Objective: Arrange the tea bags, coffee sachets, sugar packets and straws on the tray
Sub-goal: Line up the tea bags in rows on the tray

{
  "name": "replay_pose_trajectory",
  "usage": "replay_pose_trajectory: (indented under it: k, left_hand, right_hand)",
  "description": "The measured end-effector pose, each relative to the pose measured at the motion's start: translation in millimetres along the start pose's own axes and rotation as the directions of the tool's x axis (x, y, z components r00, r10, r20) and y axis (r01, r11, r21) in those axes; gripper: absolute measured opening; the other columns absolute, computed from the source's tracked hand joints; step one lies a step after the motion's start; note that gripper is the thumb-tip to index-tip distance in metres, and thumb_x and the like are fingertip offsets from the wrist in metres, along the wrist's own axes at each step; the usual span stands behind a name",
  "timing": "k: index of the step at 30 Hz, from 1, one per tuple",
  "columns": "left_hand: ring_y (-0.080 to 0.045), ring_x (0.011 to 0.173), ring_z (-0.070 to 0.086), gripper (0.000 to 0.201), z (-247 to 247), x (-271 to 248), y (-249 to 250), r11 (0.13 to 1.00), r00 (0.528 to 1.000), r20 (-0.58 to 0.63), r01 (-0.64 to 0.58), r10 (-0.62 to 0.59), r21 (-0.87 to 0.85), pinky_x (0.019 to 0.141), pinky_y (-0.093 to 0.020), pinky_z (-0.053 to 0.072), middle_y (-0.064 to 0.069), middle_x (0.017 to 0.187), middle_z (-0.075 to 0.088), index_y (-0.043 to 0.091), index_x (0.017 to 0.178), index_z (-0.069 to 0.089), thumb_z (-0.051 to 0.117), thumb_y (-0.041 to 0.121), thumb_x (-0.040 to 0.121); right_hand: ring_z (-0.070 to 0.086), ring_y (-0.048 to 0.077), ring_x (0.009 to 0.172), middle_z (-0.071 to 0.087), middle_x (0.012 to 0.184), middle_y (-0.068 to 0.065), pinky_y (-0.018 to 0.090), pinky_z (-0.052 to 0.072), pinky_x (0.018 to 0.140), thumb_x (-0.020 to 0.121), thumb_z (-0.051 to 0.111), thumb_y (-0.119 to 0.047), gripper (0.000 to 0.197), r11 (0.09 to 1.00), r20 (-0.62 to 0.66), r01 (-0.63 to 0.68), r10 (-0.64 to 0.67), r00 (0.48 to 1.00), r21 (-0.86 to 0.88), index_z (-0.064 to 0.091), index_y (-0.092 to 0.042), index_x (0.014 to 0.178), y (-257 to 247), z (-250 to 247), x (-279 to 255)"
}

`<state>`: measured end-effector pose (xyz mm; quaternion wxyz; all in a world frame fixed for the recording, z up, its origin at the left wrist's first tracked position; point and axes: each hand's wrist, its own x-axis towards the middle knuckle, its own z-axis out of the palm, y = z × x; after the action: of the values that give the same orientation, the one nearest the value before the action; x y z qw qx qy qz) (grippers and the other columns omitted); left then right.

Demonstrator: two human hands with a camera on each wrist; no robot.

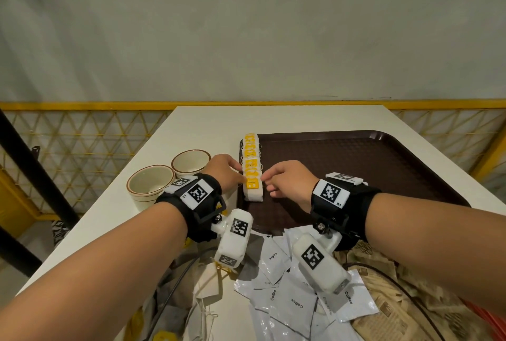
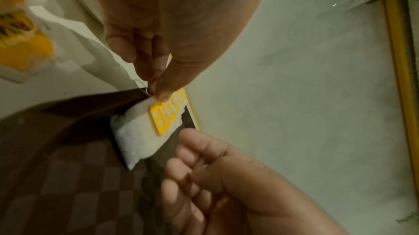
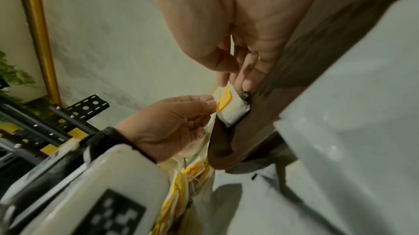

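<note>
The left hand (image 1: 223,173) reaches in from the tray's left edge, its fingertips (image 2: 158,93) pinched on the upper corner of the nearest tea bag (image 1: 253,190), where the thread leaves it. The right hand (image 1: 290,180) sits just on the other side of that bag, thumb and forefinger closing on its far edge – the right wrist view shows the grip, the head view only the knuckles.

The bag is a plump white pouch with a yellow paper tag (image 2: 166,117) printed in white; the tag's lettering is too blurred to read. It lies at the near end of a row of tea bags (image 1: 251,154), overlapped like shingles along the left side of the brown tray (image 1: 356,165), whose floor has a woven check texture.

The wrist bands carry square black-and-white markers, labelled "L1" and "R1". Near the table's front edge lies a heap of white sachets (image 1: 287,294) printed "Coffee", with brown printed paper packets (image 1: 383,299) to their right – their writing cannot be made out. Loose yellow-tagged tea bags (image 3: 190,181), with tangled strings, show best from the right wrist. Two cream cups (image 1: 169,176) with brown rims stand on the white table (image 1: 208,124), left of the tray.
</note>
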<state>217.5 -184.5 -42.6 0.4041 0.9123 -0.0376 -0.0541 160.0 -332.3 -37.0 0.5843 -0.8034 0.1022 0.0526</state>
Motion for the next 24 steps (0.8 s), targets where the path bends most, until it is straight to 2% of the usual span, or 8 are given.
replay_pose_trajectory:
  k: [2, 5, 9, 15, 18, 20, 23, 24]
  left_hand:
    - [-0.017, 0.080, 0.057, 0.019, -1, 1, 1, 1.000, 1.000, -0.001, 0.004, -0.004, 0.012, 0.074, -0.031, 0.048, -0.007, 0.091, 0.063, 0.019, 0.083, 0.057, 0.075, 0.013, 0.078]
    - [-0.017, 0.078, 0.057, 0.020, -1, 2, 2, 1.000, 1.000, 0.008, 0.016, -0.016, 0.001, 0.071, -0.028, 0.046, -0.006, 0.091, 0.063, 0.016, 0.091, 0.059, 0.074, 0.011, 0.078]
    - [-0.017, 0.080, 0.059, 0.020, 0, 4, 4, 0.999, 1.000, 0.000, 0.031, -0.031, -0.029, 0.072, -0.030, 0.049, -0.007, 0.095, 0.065, 0.018, 0.084, 0.057, 0.073, 0.008, 0.078]
    - [-0.019, 0.082, 0.059, 0.017, 5, 4, 1, 0.996, 0.998, -0.038, 0.044, -0.047, -0.083, 0.085, -0.037, 0.053, -0.008, 0.094, 0.065, 0.022, 0.077, 0.057, 0.069, 0.011, 0.081]
    - [-0.024, 0.092, 0.059, 0.018, 7, 1, 4, 0.961, 0.998, -0.044, 0.024, -0.038, -0.276, 0.096, -0.043, 0.049, -0.015, 0.107, 0.066, 0.022, 0.077, 0.059, 0.054, 0.013, 0.092]
    - [-0.026, 0.099, 0.055, 0.021, 7, -3, 12, 0.886, 0.998, -0.001, 0.058, -0.066, -0.459, 0.093, -0.037, 0.046, -0.021, 0.124, 0.059, 0.015, 0.088, 0.063, 0.045, 0.017, 0.098]
    - [-0.028, 0.120, 0.047, 0.044, 9, -6, 25, 0.763, 0.985, 0.065, 0.165, -0.159, -0.625, 0.100, -0.035, 0.037, -0.017, 0.139, 0.047, 0.004, 0.121, 0.055, 0.032, 0.036, 0.103]
    - [-0.027, 0.130, 0.043, 0.052, 10, -6, 29, 0.731, 0.980, 0.084, 0.189, -0.178, -0.656, 0.105, -0.035, 0.033, -0.016, 0.142, 0.044, 0.003, 0.132, 0.048, 0.028, 0.042, 0.103]
  right_hand:
    - [0.047, 0.013, 0.059, 0.052, 0.070, 0.009, 0.017, 0.044, 0.055, 0.092, 0.034, 0.011, 0.035, 0.998, 0.109, -0.048, 0.051, 0.993, -0.031, 0.063, -0.001, 0.077, -5, -1, -9]
    - [0.043, 0.011, 0.059, 0.051, 0.072, 0.008, 0.014, 0.038, 0.055, 0.092, 0.042, 0.008, 0.026, 0.983, 0.260, -0.109, 0.145, 0.955, -0.148, 0.064, 0.011, 0.105, -13, -1, -19]
    - [0.040, 0.010, 0.057, 0.050, 0.071, 0.005, 0.010, 0.035, 0.046, 0.094, 0.048, 0.001, 0.029, 0.965, 0.269, -0.132, 0.192, 0.944, -0.227, 0.062, 0.009, 0.118, -13, 2, -18]
    - [0.047, 0.010, 0.060, 0.056, 0.075, 0.002, 0.017, 0.040, 0.056, 0.093, 0.039, 0.004, 0.032, 0.955, 0.280, -0.053, 0.138, 0.950, -0.291, 0.068, 0.000, 0.107, -11, -1, -11]
    - [0.046, 0.012, 0.058, 0.052, 0.070, 0.006, 0.019, 0.042, 0.054, 0.094, 0.037, 0.006, 0.030, 0.994, 0.143, -0.070, 0.081, 0.986, -0.080, 0.062, -0.004, 0.080, -12, 0, -2]
    - [0.055, 0.018, 0.068, 0.054, 0.077, 0.008, 0.025, 0.048, 0.065, 0.094, 0.038, 0.005, 0.028, 0.996, 0.011, -0.059, 0.059, 0.998, 0.070, 0.059, -0.009, 0.082, -13, 2, 6]
    - [0.055, 0.028, 0.115, 0.059, 0.104, 0.012, 0.030, 0.042, 0.097, 0.097, 0.039, -0.003, 0.021, 0.996, -0.035, -0.033, 0.030, 0.999, -0.079, 0.057, -0.013, 0.090, -12, 8, 16]
    - [0.054, 0.026, 0.114, 0.058, 0.098, 0.010, 0.030, 0.039, 0.099, 0.098, 0.038, -0.005, 0.024, 0.990, -0.047, -0.024, 0.017, 0.999, -0.140, 0.051, -0.016, 0.081, -10, 10, 18]
